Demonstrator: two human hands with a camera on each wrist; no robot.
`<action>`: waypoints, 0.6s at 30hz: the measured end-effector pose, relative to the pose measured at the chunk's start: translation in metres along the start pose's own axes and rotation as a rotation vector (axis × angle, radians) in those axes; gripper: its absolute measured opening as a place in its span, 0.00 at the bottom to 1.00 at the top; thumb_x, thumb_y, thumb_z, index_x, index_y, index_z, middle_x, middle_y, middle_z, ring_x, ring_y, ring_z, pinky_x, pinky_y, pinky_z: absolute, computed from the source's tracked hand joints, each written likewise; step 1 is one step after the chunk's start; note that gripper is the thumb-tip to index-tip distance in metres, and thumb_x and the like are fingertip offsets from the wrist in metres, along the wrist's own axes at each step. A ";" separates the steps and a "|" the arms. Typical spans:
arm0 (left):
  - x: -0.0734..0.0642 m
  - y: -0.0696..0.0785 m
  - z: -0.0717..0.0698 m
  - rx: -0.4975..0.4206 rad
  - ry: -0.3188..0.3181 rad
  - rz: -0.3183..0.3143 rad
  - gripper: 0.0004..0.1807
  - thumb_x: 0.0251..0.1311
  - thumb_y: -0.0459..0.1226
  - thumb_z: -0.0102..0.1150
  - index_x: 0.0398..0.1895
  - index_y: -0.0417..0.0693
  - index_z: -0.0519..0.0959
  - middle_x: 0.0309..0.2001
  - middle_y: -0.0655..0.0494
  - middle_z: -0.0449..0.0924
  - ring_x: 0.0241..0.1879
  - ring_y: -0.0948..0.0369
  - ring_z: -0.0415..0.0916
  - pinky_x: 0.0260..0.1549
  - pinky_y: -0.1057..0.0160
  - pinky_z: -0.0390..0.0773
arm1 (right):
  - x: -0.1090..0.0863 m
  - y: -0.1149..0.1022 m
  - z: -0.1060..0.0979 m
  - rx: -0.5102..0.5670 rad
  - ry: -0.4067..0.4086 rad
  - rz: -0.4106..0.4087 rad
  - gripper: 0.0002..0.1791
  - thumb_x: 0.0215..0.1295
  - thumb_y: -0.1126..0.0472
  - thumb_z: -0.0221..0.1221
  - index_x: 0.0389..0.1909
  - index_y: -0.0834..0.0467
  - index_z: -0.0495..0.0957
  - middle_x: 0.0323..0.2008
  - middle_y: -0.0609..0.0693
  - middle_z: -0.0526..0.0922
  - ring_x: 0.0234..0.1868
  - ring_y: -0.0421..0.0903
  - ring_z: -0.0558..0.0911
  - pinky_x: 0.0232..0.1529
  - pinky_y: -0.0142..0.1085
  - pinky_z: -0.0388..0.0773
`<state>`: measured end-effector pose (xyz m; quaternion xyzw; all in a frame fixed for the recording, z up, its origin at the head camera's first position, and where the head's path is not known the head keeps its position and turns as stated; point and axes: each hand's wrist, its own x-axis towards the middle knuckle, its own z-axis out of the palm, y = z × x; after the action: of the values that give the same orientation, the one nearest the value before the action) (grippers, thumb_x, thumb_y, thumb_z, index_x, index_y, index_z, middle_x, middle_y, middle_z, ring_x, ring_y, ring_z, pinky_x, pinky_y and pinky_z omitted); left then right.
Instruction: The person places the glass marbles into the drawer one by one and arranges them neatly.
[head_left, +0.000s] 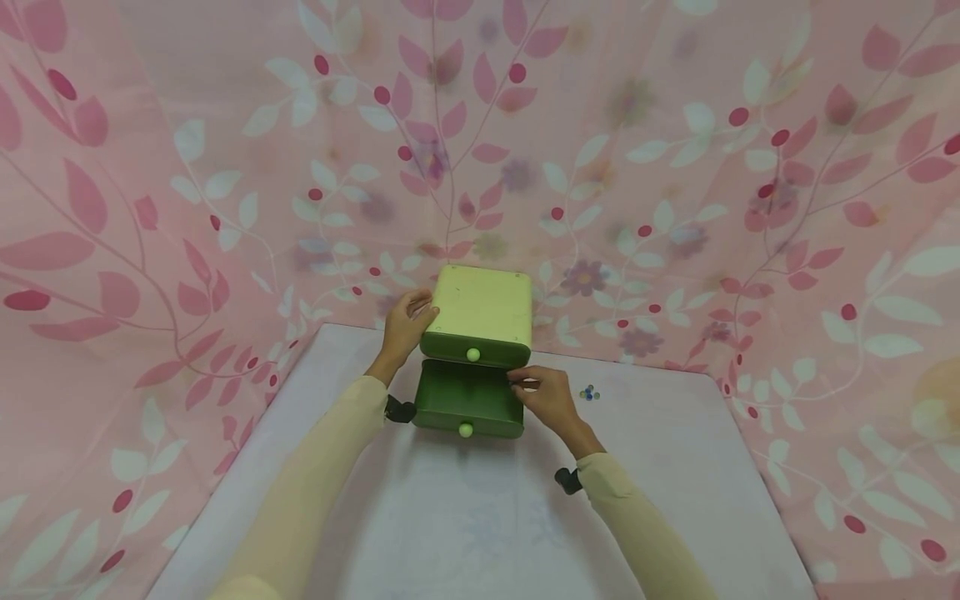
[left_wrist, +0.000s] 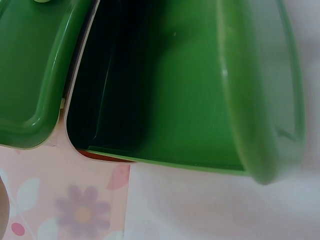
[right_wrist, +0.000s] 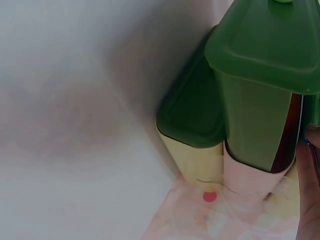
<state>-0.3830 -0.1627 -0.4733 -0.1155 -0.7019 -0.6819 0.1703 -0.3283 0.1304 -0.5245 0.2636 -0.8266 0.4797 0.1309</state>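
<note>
The box [head_left: 483,302] hides the back of its lower drawer [head_left: 442,422]. Right of the box, the marbles [head_left: 589,393] are too small to count; at its lower right, what the right hand [head_left: 551,398] holds, if anything, is unclear.

Dim, diffuse light. Soft shadow on white worktop [head_left: 660,483], near-edge side of open dark-green plastic drawer [head_left: 495,425]; drawer's inner end nearly black, rim faintly glossy. Wrist views soft. Head view stretched toward corners.
</note>
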 end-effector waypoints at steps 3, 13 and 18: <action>-0.001 0.003 0.000 -0.005 -0.009 0.009 0.25 0.62 0.26 0.60 0.62 0.26 0.68 0.62 0.27 0.66 0.65 0.40 0.65 0.65 0.50 0.67 | -0.001 0.000 0.002 -0.017 -0.021 0.016 0.12 0.53 0.77 0.67 0.38 0.64 0.86 0.37 0.54 0.87 0.40 0.50 0.86 0.40 0.39 0.86; -0.003 0.009 -0.001 0.012 -0.030 0.002 0.25 0.63 0.27 0.60 0.62 0.27 0.68 0.61 0.30 0.69 0.65 0.37 0.63 0.64 0.49 0.68 | -0.003 0.000 0.008 -0.069 -0.063 0.058 0.11 0.54 0.74 0.68 0.38 0.60 0.87 0.38 0.51 0.87 0.36 0.47 0.87 0.36 0.35 0.86; -0.004 0.009 -0.002 0.002 -0.043 -0.011 0.26 0.64 0.28 0.59 0.63 0.29 0.67 0.62 0.27 0.66 0.65 0.38 0.62 0.64 0.53 0.69 | -0.003 0.002 0.011 -0.088 -0.094 0.071 0.12 0.53 0.74 0.68 0.39 0.59 0.87 0.39 0.50 0.87 0.36 0.47 0.87 0.33 0.29 0.84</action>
<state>-0.3759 -0.1639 -0.4665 -0.1259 -0.7067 -0.6795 0.1515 -0.3266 0.1231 -0.5327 0.2502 -0.8611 0.4342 0.0862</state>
